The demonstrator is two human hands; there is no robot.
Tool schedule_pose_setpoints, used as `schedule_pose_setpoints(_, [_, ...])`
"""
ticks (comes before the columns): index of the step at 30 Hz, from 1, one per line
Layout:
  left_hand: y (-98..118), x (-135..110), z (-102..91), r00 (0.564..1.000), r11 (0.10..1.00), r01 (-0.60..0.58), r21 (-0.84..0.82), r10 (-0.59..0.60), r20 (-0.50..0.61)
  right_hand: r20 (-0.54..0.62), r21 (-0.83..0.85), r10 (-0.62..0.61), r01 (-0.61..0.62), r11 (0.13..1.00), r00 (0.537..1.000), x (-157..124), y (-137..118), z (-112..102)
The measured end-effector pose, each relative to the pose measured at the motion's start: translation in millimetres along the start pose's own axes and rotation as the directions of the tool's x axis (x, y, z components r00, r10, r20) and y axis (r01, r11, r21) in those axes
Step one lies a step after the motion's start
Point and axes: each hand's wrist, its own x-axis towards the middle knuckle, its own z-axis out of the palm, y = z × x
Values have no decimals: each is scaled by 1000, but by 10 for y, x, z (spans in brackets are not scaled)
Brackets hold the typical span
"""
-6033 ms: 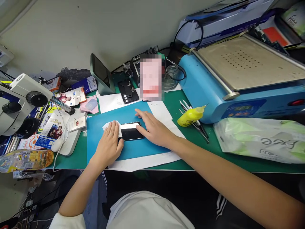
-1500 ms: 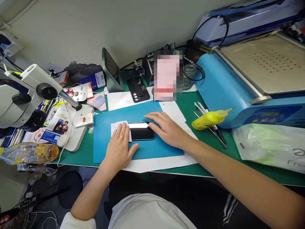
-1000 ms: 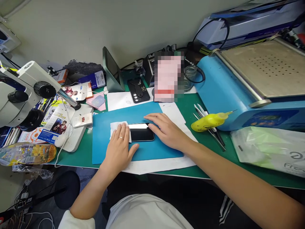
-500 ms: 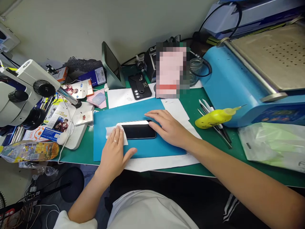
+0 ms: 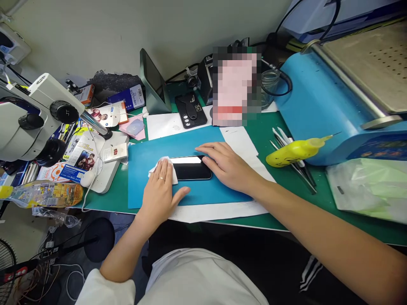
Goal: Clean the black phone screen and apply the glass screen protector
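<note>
A black phone [image 5: 191, 167] lies screen up on a blue mat [image 5: 149, 153]. My left hand [image 5: 161, 192] lies flat, fingers together, pressing a white wipe [image 5: 155, 169] onto the phone's left end. My right hand [image 5: 227, 166] rests flat at the phone's right end, fingers spread along its far edge. A ring shows on my left hand.
A microscope [image 5: 34, 116] stands at the left above leaflets. A yellow squeeze bottle [image 5: 294, 151] and tweezers [image 5: 297, 165] lie to the right, by a blue machine [image 5: 330, 106]. A plastic bag [image 5: 370, 186], a dark phone case [image 5: 190, 111] and a leaning tablet [image 5: 152, 82] are nearby.
My left hand has slid the wipe to the right, back over the phone's left end, after drawing off it half a second ago. My right hand stays at the right end.
</note>
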Motion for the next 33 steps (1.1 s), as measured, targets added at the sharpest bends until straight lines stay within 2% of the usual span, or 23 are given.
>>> schedule_pose_setpoints(3, [17,85,20,999,999,35,26,-35,-19,-4,-3,-1,1,1000,1000,-14,0,-15])
schedule_pose_setpoints(6, [100,-70,63,996,998,54,45,-50,-70,-9,-2,-3,3,1000,1000,-18,0,-26])
schedule_pose_setpoints(9, [125,-205,65,997,997,41,70,-36,-73,-10,3,-10,10,1000,1000,-11,0,-20])
schedule_pose_setpoints(16, [-37,108,-55,997,994,75,80,-74,-15,-2,-2,4,-4,1000,1000,-27,-1,-28])
schedule_pose_setpoints(23, [61,-290,-11,999,996,7,84,-4,-35,9,4,-34,34,999,999,-23,-18,-35])
schedule_pose_setpoints(25, [48,-234,-22,1000,997,-2,77,3,-19,14,-1,-33,33,999,999,-21,-20,-37])
schedule_pose_setpoints(29, [52,86,-44,1000,998,15,60,-16,17,6,-8,-16,16,1000,1000,-26,-13,-36])
schedule_pose_setpoints(33, [259,206,-16,1000,999,-25,38,24,17,-16,2,-35,35,999,999,-25,4,-15])
